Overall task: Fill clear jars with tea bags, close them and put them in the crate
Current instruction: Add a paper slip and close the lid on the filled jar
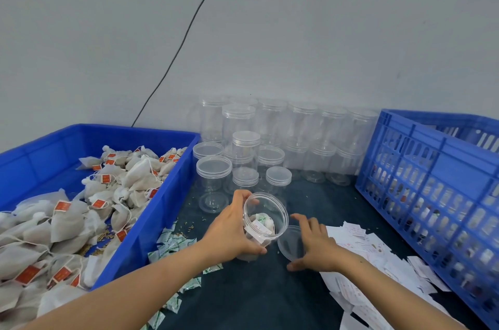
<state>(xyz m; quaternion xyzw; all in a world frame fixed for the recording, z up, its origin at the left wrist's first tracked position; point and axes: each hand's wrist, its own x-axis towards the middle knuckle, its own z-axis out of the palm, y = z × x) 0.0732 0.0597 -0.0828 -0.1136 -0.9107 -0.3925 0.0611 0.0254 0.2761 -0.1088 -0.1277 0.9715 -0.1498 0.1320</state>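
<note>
Our left hand (232, 232) grips the open clear plastic jar (263, 224), tilted mouth-up toward us, a few packets inside. Its round clear lid (291, 244) lies flat just right of it, under our right hand's (317, 247) spread fingers, the nearer hand.

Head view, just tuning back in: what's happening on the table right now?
A person is packing jars. The left hand grips an open clear jar, tilted toward the camera, with a few packets inside. The right hand reaches onto its clear lid, lying on the dark table beside the jar. Tea bags fill the blue bin at left, empty lidded jars wait behind, and the blue crate stands at right.
</note>
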